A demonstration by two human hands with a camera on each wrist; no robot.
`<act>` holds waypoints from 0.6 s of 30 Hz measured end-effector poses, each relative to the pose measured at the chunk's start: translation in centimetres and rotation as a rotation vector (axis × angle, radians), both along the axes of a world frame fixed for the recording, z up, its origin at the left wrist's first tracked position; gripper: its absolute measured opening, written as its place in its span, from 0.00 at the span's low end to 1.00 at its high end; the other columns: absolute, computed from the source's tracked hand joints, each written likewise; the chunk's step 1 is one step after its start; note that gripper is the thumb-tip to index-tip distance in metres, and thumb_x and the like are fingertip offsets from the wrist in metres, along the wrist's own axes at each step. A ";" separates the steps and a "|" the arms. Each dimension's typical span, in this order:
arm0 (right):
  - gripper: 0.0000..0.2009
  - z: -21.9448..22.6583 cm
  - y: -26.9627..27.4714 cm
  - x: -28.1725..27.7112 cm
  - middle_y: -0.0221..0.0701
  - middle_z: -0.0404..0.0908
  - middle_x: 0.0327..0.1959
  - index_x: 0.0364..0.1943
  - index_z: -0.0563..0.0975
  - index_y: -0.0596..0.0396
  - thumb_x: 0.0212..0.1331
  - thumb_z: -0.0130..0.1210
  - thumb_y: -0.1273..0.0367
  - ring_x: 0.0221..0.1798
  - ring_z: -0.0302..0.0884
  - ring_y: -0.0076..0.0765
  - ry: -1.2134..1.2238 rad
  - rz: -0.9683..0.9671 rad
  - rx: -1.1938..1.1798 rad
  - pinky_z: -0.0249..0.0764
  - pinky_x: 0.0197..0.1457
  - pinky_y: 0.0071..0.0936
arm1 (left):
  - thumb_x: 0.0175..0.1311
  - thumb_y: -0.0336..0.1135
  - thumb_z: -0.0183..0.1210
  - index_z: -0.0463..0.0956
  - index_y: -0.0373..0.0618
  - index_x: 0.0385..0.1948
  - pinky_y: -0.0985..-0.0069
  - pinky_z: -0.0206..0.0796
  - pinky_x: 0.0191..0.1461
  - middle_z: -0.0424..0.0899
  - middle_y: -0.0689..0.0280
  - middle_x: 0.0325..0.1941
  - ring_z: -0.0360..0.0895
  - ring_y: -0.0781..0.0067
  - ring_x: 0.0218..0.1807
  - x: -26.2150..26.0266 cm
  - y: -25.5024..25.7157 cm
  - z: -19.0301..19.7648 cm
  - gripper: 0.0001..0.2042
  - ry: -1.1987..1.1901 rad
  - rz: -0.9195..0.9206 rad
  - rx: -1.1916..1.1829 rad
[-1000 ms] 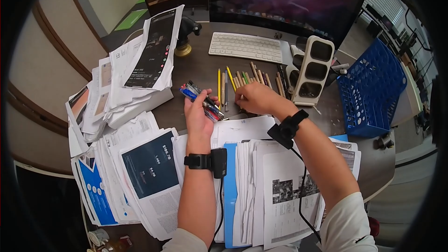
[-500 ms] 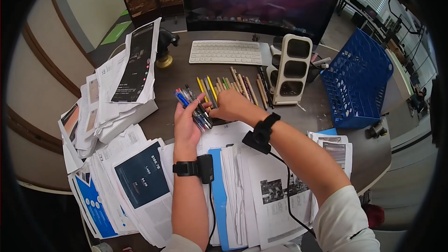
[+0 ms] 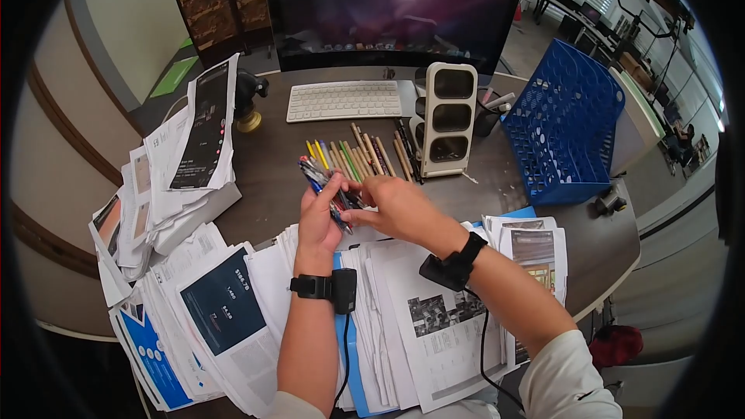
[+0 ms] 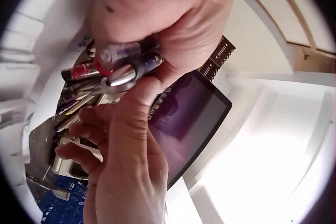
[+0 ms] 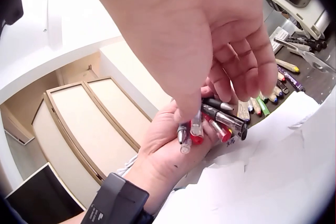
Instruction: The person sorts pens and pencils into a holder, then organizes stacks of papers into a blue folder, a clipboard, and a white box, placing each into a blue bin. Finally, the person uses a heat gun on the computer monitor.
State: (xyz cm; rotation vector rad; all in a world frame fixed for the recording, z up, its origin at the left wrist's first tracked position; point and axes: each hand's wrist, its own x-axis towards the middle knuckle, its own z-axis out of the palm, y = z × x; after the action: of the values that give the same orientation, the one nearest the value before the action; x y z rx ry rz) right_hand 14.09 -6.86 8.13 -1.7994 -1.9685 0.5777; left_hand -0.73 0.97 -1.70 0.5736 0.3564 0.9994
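Observation:
My left hand (image 3: 317, 225) grips a bundle of pens (image 3: 314, 176), mixed clear, blue, black and red ones, above the front of the desk. Against it from the right comes my right hand (image 3: 403, 213). Its thumb (image 4: 134, 113) touches the pen ends in the left wrist view, while its other fingers spread loosely. In the right wrist view, red-capped and black pens (image 5: 220, 116) stick out of the left palm below the right hand (image 5: 178, 35). Just beyond both hands, a row of wooden coloured pencils (image 3: 371, 154) lies on the desk.
Behind the pencils are a white keyboard (image 3: 341, 101) and a monitor (image 3: 388, 8). A cream three-slot holder (image 3: 450, 118) stands to their right, then a blue plastic basket (image 3: 566, 124). Paper stacks (image 3: 198, 147) rise at left; more papers (image 3: 442, 341) lie under the forearms.
My right hand has moved from beside the pencils to the pens in my left hand. The head view has shifted, so the desk things appear farther left.

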 end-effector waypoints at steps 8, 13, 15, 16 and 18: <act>0.29 -3.3 2.2 0.3 0.49 0.84 0.40 0.48 0.77 0.66 0.48 0.71 0.56 0.43 0.84 0.50 0.269 0.081 -0.021 0.78 0.47 0.36 | 0.72 0.30 0.58 0.74 0.41 0.43 0.63 0.68 0.69 0.84 0.57 0.49 0.76 0.57 0.64 1.4 -1.2 1.4 0.05 0.032 0.218 0.181; 0.31 -2.9 2.4 -1.5 0.50 0.84 0.35 0.52 0.79 0.61 0.40 0.67 0.60 0.41 0.85 0.54 0.324 0.066 0.053 0.79 0.47 0.40 | 0.71 0.30 0.58 0.74 0.41 0.42 0.63 0.67 0.67 0.84 0.57 0.47 0.77 0.59 0.63 1.4 -1.7 2.0 0.05 0.127 0.203 0.250; 0.31 -3.9 2.9 -1.3 0.50 0.84 0.34 0.53 0.80 0.59 0.40 0.66 0.61 0.40 0.85 0.53 0.372 0.086 0.055 0.79 0.47 0.40 | 0.71 0.31 0.59 0.74 0.41 0.41 0.62 0.67 0.67 0.84 0.57 0.48 0.77 0.58 0.61 1.3 -1.6 1.8 0.05 0.101 0.219 0.268; 0.31 -4.0 3.0 -1.2 0.49 0.84 0.33 0.54 0.80 0.56 0.40 0.66 0.61 0.39 0.84 0.52 0.419 0.107 0.060 0.79 0.46 0.40 | 0.71 0.31 0.59 0.74 0.41 0.41 0.62 0.67 0.67 0.84 0.57 0.48 0.77 0.58 0.61 1.3 -1.5 1.7 0.05 0.102 0.217 0.270; 0.31 -4.0 3.1 -0.8 0.48 0.84 0.32 0.54 0.80 0.56 0.39 0.66 0.60 0.40 0.85 0.51 0.410 0.116 -0.010 0.79 0.46 0.40 | 0.70 0.32 0.60 0.75 0.42 0.41 0.62 0.68 0.66 0.83 0.57 0.50 0.78 0.59 0.59 1.3 -1.5 1.4 0.06 0.069 0.178 0.275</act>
State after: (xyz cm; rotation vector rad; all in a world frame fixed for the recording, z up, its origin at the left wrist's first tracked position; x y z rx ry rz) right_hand 13.34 -3.71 4.14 -1.4369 -1.7910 0.9142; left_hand 0.53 -0.54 -0.27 0.8379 0.3377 1.2126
